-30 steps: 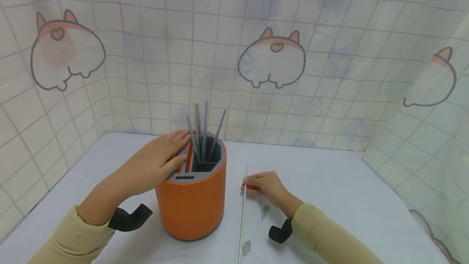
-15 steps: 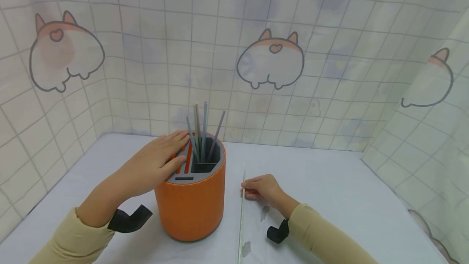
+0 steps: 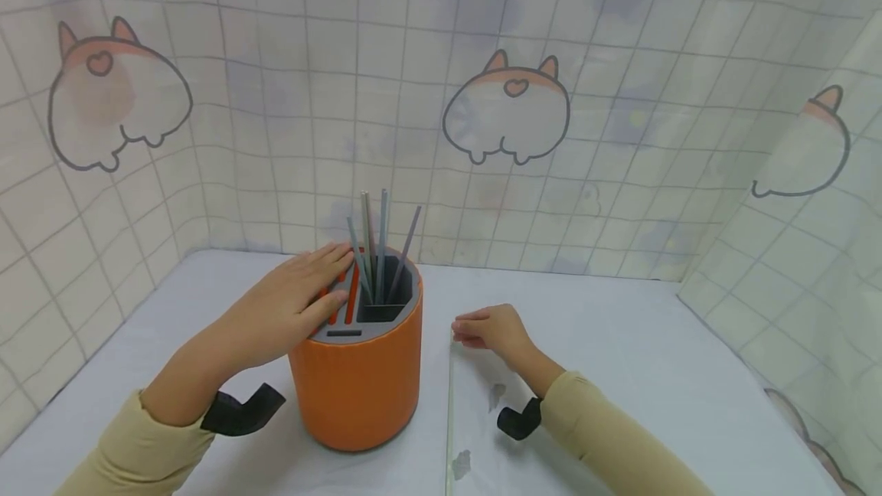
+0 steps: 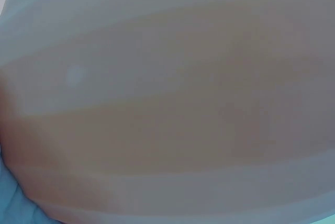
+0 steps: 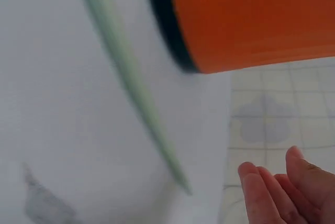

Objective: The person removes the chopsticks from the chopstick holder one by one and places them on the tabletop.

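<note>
sleeves [image 3: 148, 442] reach in from your lower left and lower right, black straps [image 3: 243, 409] at both wrists. bottom middle, there's the pale green stick [image 5: 128, 77], its near end cut off by the frame, apparently laid to run alongside the orange holder [image 3: 354, 396] without touching it. grey patches [image 3: 462, 465] mark the white tabletop [image 3: 606, 312] just right of it. and look, your right hand [image 3: 496, 331], just right of centre: fingers together, thumb near them, over the stick's far end, and your right wrist view shows nothing pinched. left of centre, your left hand [image 3: 296, 305] lies flat on the holder's top, thumb spread away, likely steadying it, and it blocks part of the orange slots [image 3: 353, 294]. your left wrist view is too blurred to help. right of those, thin sticks [image 3: 382, 243] lean in the roomy compartment [image 3: 408, 282]. farthest, filling the upper frame, the checked backdrop [image 3: 620, 174] with corgi drawings [image 3: 506, 117].
</note>
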`<state>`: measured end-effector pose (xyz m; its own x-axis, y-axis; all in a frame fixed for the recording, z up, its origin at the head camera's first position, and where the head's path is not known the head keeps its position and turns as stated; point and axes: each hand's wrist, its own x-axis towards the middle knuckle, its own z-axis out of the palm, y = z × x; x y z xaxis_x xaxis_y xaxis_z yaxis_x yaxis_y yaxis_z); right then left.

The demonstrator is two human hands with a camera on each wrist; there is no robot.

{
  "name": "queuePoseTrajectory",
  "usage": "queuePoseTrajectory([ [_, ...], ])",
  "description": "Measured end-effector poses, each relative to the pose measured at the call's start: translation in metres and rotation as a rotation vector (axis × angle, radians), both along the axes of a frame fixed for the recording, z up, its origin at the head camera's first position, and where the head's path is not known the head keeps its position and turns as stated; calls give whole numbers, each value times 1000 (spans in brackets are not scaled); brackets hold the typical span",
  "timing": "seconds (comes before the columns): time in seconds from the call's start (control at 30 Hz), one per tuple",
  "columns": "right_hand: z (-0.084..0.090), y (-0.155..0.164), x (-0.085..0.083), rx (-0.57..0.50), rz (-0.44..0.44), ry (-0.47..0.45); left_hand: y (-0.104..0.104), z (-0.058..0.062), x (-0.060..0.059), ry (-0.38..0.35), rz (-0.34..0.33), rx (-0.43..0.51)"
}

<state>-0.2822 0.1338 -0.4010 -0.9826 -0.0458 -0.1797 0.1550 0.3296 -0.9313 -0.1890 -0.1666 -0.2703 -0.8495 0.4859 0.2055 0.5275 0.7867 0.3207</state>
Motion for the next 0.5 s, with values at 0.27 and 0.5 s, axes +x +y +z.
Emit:
queuePoseTrajectory([
  [0.27, 77, -7, 14, -113, 130, 170, 0, 1, -1, 2, 1, 3],
  [0.5, 122, -23, 24, -208, 197, 271, -1, -1, -1, -2, -6, 8],
])
